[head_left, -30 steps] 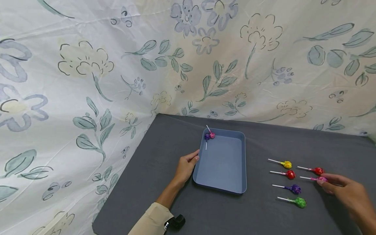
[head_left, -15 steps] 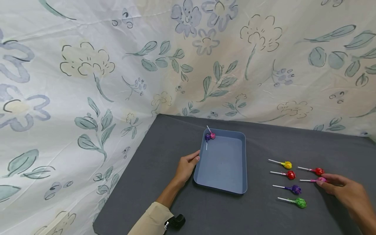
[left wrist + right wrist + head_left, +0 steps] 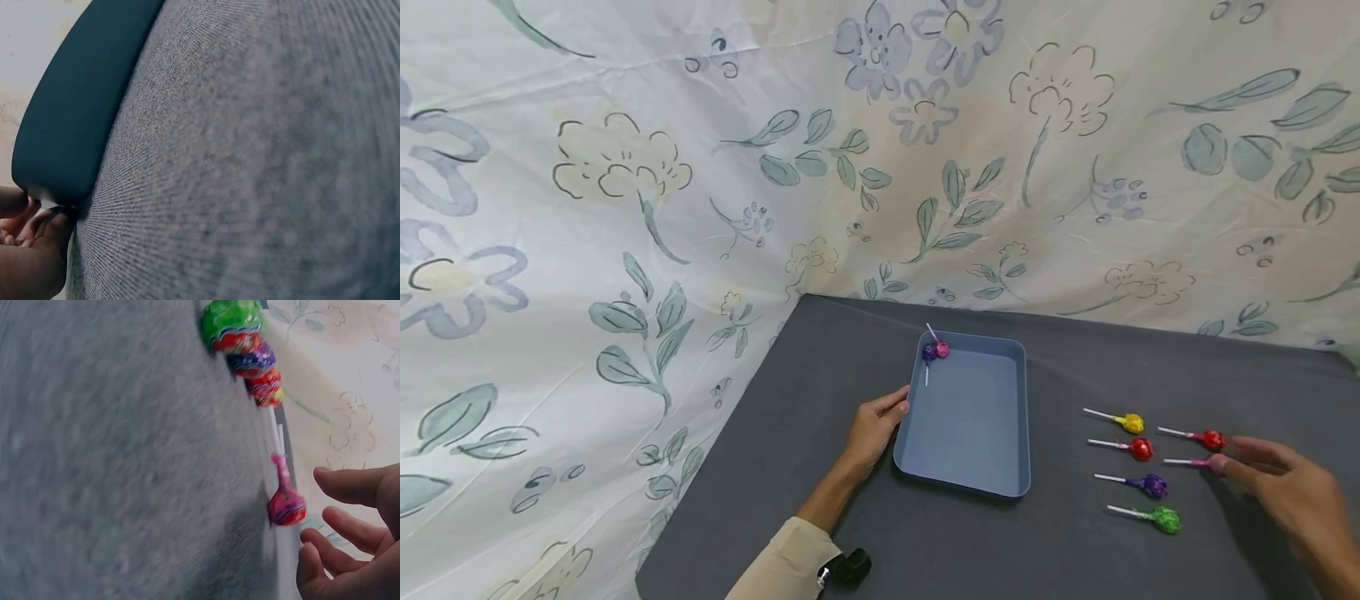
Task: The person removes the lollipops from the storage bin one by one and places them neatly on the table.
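My left hand [image 3: 872,433] holds the left wall of a shallow blue-grey tray [image 3: 966,425], thumb and fingertips at its edge; the left wrist view shows this hand [image 3: 31,265] at the tray's end [image 3: 69,125]. Inside the tray's far left corner are a purple lollipop [image 3: 928,352] and a pink lollipop [image 3: 942,349], its stick over the rim. On the right, my right hand [image 3: 1292,487] hovers by another pink lollipop [image 3: 1191,462]. The right wrist view shows its fingers spread and apart from that lollipop [image 3: 287,507]. In the head view, the thumb partly hides the candy.
Left of my right hand, yellow [image 3: 1132,423], red [image 3: 1141,449], purple [image 3: 1153,486] and green [image 3: 1166,520] lollipops lie in a column. One more red lollipop [image 3: 1212,440] lies just behind the pink one. A floral cloth [image 3: 955,167] hangs behind the dark grey table [image 3: 790,400].
My right hand's fingers have parted slightly, and its thumb now covers more of the pink lollipop in the head view. The left hand and the tray stay put.
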